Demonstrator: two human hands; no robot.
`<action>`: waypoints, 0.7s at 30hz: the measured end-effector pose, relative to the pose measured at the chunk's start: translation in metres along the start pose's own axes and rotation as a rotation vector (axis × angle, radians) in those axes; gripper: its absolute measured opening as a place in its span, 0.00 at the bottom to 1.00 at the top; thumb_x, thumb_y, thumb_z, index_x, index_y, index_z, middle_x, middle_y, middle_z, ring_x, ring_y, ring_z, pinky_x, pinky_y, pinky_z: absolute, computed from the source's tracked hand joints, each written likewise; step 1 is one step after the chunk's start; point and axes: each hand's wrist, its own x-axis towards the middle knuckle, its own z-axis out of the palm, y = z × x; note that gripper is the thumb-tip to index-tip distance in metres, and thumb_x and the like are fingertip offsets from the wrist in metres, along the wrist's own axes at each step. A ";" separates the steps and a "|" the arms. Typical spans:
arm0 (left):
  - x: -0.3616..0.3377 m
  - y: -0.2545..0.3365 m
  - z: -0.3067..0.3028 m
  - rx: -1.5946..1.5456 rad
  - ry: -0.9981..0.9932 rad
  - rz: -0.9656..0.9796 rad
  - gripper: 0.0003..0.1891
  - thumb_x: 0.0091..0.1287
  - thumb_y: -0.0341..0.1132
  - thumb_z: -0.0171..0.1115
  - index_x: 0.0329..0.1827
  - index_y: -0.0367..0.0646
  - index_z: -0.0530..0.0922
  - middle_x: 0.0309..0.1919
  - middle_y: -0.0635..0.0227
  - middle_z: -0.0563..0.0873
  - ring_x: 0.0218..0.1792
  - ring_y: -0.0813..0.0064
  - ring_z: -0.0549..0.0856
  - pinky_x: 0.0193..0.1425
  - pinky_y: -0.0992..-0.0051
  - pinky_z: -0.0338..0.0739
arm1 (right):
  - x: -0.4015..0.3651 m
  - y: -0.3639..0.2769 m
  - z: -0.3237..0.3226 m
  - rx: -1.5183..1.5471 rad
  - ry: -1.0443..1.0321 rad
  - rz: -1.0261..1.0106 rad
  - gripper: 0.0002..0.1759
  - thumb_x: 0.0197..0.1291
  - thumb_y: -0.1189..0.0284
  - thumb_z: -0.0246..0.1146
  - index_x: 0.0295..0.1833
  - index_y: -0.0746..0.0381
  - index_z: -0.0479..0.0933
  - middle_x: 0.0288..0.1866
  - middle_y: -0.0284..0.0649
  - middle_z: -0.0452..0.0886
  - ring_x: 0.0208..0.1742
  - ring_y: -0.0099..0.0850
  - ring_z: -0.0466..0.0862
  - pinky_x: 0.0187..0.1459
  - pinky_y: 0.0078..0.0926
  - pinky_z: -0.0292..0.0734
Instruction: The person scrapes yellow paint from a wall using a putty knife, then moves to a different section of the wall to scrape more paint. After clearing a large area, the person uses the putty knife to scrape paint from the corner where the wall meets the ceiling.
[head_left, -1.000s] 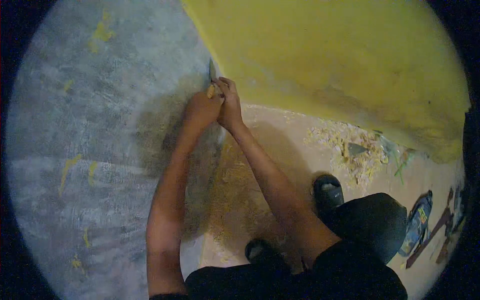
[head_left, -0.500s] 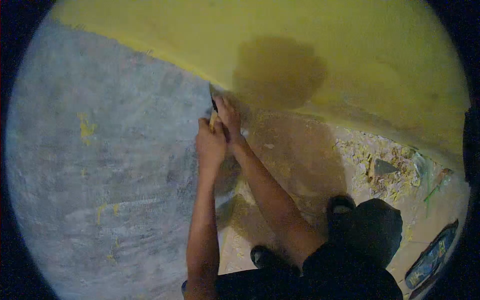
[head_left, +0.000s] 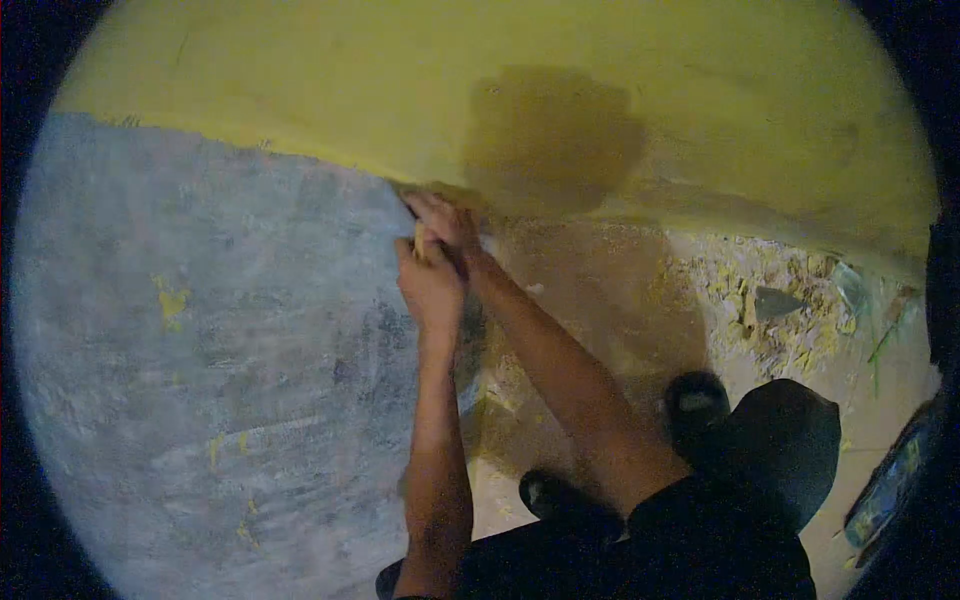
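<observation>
A scraper with a light yellowish handle (head_left: 421, 240) and a dark blade is pressed to the surface where a bare grey wall area (head_left: 250, 300) meets a yellow painted area (head_left: 330, 90). My left hand (head_left: 432, 290) is closed round the handle's lower end. Just above it, my right hand (head_left: 447, 222) grips the same tool near the blade, its fingers lying along it. The blade's tip is mostly hidden by the right fingers. A few yellow paint patches (head_left: 172, 302) remain on the grey surface.
Paint flakes (head_left: 740, 270) lie heaped on the floor to the right, with a grey triangular blade (head_left: 778, 303) on them. Beside them is crumpled clear-green plastic (head_left: 855, 290). A bluish object (head_left: 888, 490) sits at the far right. My dark shoes (head_left: 697, 400) and knee are below.
The view has turned slightly, so the colour border appears flatter. Both hands still hold the scraper, whose blade now tilts further left, with the right fingers covering more of it.
</observation>
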 end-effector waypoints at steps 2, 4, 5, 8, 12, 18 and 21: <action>-0.007 0.000 -0.008 -0.182 0.118 0.054 0.15 0.71 0.40 0.53 0.44 0.33 0.72 0.35 0.38 0.82 0.40 0.37 0.82 0.42 0.52 0.74 | 0.006 0.029 0.041 -0.295 0.186 -0.326 0.31 0.59 0.64 0.56 0.70 0.50 0.66 0.66 0.47 0.73 0.57 0.49 0.79 0.60 0.44 0.74; 0.014 0.001 -0.004 -0.163 0.069 0.057 0.15 0.71 0.41 0.53 0.44 0.33 0.72 0.34 0.39 0.82 0.40 0.38 0.82 0.42 0.53 0.74 | 0.015 -0.012 0.001 -0.288 0.165 -0.271 0.31 0.59 0.63 0.56 0.70 0.49 0.66 0.66 0.46 0.73 0.59 0.50 0.78 0.61 0.46 0.73; 0.014 -0.003 -0.008 -0.116 0.025 0.038 0.16 0.71 0.41 0.53 0.44 0.33 0.72 0.34 0.40 0.82 0.39 0.39 0.82 0.41 0.54 0.74 | 0.009 -0.022 0.001 -0.252 0.120 -0.211 0.31 0.59 0.62 0.56 0.70 0.48 0.66 0.65 0.46 0.73 0.60 0.51 0.77 0.62 0.48 0.71; 0.003 0.005 -0.023 -0.100 0.066 0.030 0.19 0.72 0.42 0.54 0.48 0.31 0.74 0.39 0.43 0.83 0.41 0.48 0.82 0.46 0.59 0.75 | 0.009 -0.024 0.009 -0.315 0.124 -0.298 0.31 0.58 0.62 0.56 0.70 0.49 0.66 0.66 0.46 0.73 0.63 0.53 0.75 0.63 0.53 0.68; 0.021 -0.020 -0.010 -0.159 0.053 0.129 0.18 0.73 0.43 0.54 0.46 0.30 0.74 0.34 0.48 0.84 0.34 0.59 0.81 0.40 0.64 0.75 | 0.023 -0.029 0.017 -0.297 0.177 -0.216 0.28 0.56 0.65 0.58 0.65 0.55 0.71 0.62 0.46 0.76 0.64 0.48 0.75 0.61 0.55 0.69; 0.028 -0.009 -0.013 -0.166 0.009 0.035 0.16 0.72 0.41 0.54 0.43 0.32 0.73 0.34 0.44 0.82 0.35 0.48 0.80 0.43 0.59 0.73 | 0.021 -0.046 -0.021 -0.186 0.230 -0.301 0.24 0.56 0.71 0.57 0.60 0.57 0.73 0.55 0.46 0.79 0.58 0.50 0.78 0.57 0.49 0.74; 0.022 -0.007 -0.016 -0.116 -0.027 0.032 0.17 0.72 0.41 0.54 0.43 0.31 0.73 0.33 0.43 0.82 0.35 0.46 0.80 0.43 0.58 0.73 | 0.021 -0.050 -0.029 -0.136 0.118 -0.213 0.21 0.57 0.68 0.57 0.58 0.56 0.75 0.54 0.47 0.79 0.59 0.50 0.78 0.56 0.49 0.75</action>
